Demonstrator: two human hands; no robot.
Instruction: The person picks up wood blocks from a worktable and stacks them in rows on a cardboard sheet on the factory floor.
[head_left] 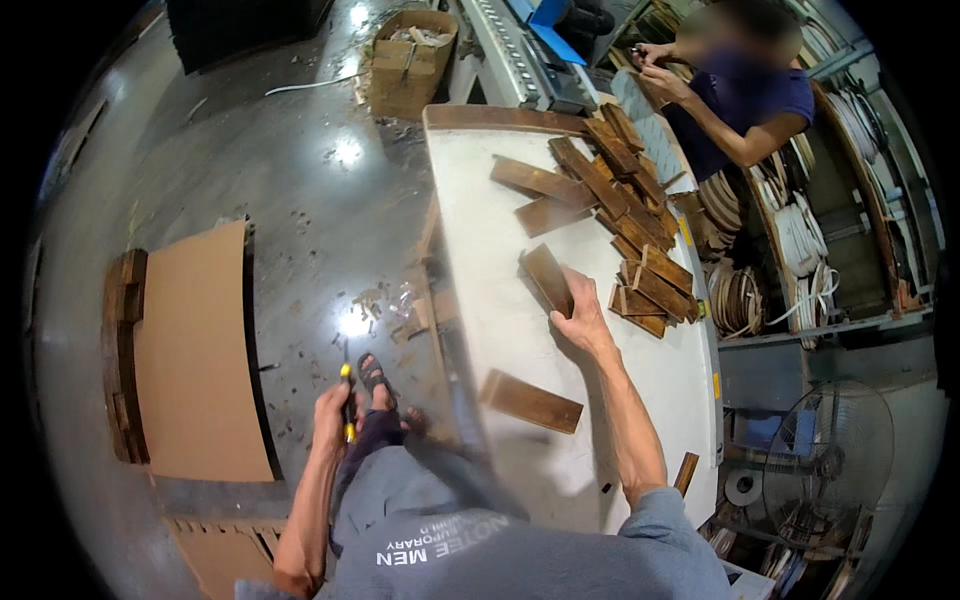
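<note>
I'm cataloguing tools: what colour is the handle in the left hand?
The handle is black and yellow; it shows best in the head view.

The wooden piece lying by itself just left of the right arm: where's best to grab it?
Probably mid-length, pinching the two long edges from above: the wooden piece lies flat, longer than it is wide, and white tabletop shows along both long sides, leaving finger room.
</note>
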